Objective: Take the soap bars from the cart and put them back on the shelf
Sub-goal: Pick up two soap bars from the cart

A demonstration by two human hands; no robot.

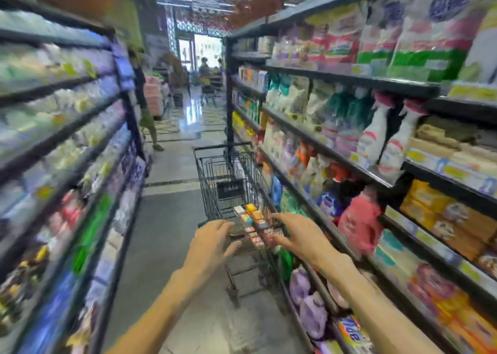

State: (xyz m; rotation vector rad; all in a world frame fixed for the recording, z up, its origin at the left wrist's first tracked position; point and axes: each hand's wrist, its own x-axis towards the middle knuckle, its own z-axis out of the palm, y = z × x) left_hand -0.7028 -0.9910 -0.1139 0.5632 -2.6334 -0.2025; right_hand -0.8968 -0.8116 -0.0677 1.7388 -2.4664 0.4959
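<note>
The soap bars lay in a small heap of boxes, orange, white and red, in the near end of the cart, up in the child-seat part just ahead of the handle. The cart, black wire, stood in the aisle close beside the right shelf.

Both hands were stretched out over the handle. The left hand hung at the handle's left end with fingers spread and loosely bent; blur hid whether the fingertips touched the bar, and it gripped nothing that could be seen. The right hand reached across the handle's right end, its fingers extended toward the boxes and about level with the nearest of them; contact could not be told.

The right shelf carried detergent bags, spray bottles, a pink jug and yellow packs lower down. The left shelf was heavily blurred, its goods unreadable. Further along the aisle a person stood by the left shelf's end, on a glossy floor.
</note>
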